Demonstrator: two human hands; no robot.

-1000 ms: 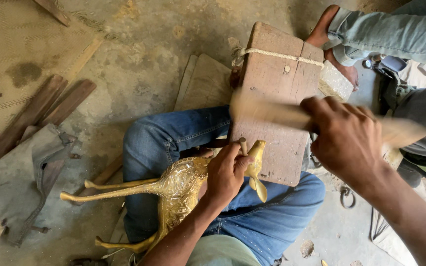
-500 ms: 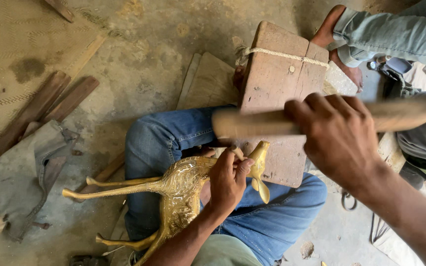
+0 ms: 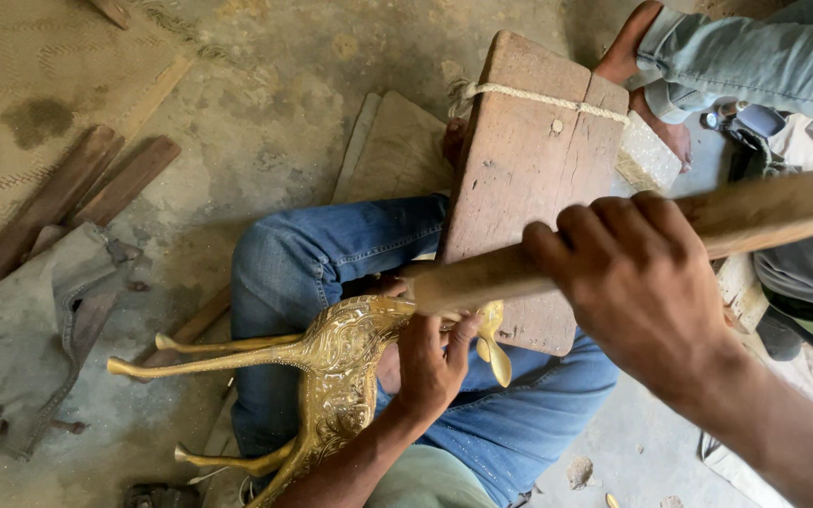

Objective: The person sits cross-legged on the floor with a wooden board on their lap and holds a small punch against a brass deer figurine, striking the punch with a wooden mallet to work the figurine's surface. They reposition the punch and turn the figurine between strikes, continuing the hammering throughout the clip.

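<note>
- On the lap, left hand (image 3: 430,362) clamped round the neck of the brass deer figure (image 3: 331,362), pinning it against the wooden block (image 3: 529,179).
- Right hand (image 3: 637,282) clenched on the wooden stick (image 3: 755,212).
- Stick swung down since a second ago, tip now touching the figure near the gripping fingers: a blow landing.
- Beyond: rope round the block, planks (image 3: 58,202) and grey cloth (image 3: 30,320) on the floor, another person's foot (image 3: 646,75) close behind the block.
</note>
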